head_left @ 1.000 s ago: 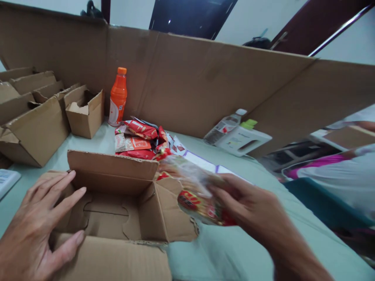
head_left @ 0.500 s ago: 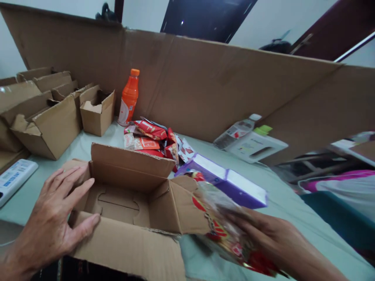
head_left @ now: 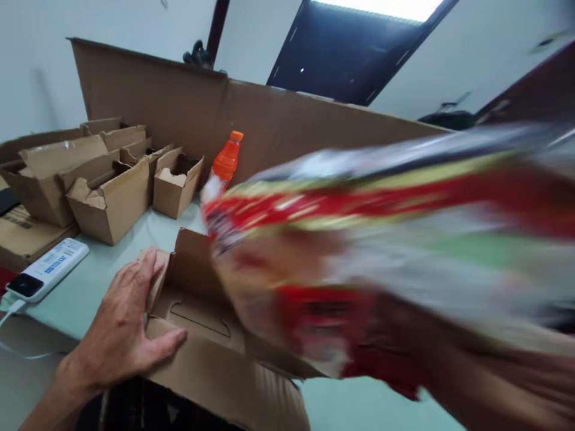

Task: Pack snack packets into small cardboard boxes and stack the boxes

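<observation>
My left hand (head_left: 121,326) grips the left side of an open cardboard box (head_left: 229,377), its fingers on the side flap and its thumb over the front flap. The visible part of the box's inside holds nothing. Held up in my right hand (head_left: 467,371) is a large plastic food packet (head_left: 314,245), red, white and partly clear, smeared by motion. It hangs over the right part of the box and hides it. My right fingers are mostly behind the packet and blurred.
Several open cardboard boxes (head_left: 110,209) stand at the left, near a white power bank (head_left: 49,269) with a cable. An orange bottle (head_left: 227,158) stands by the tall cardboard wall (head_left: 278,126) at the back. The packet hides much of the table's right side.
My right hand has raised the packet from beside the box to over its right part, close to the camera. The view has shifted, while my left hand stays on the box.
</observation>
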The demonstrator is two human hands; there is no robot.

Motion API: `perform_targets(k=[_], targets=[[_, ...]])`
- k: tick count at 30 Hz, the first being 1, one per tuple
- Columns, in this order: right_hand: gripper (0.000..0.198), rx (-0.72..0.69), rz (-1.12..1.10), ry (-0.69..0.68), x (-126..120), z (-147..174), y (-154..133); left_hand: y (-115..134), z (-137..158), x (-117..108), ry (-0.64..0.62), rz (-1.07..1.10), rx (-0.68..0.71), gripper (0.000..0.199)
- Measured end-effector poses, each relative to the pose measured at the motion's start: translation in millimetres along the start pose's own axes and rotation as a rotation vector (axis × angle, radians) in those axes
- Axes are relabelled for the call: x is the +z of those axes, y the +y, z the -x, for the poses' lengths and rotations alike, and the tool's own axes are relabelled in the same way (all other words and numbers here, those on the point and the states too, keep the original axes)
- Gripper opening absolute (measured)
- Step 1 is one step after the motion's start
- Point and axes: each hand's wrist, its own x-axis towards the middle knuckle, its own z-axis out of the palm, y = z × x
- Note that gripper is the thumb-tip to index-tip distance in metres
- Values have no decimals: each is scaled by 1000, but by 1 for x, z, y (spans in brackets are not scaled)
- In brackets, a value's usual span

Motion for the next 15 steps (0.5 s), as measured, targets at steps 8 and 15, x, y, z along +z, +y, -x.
perform_targets(k=[8,15], targets=[[27,-16,160,-928,49,-75,-80,2,7,11,-5,86,-60,121],[34,-205,272,-827,45,-72,-66,-6,12,11,21,122,-21,90]])
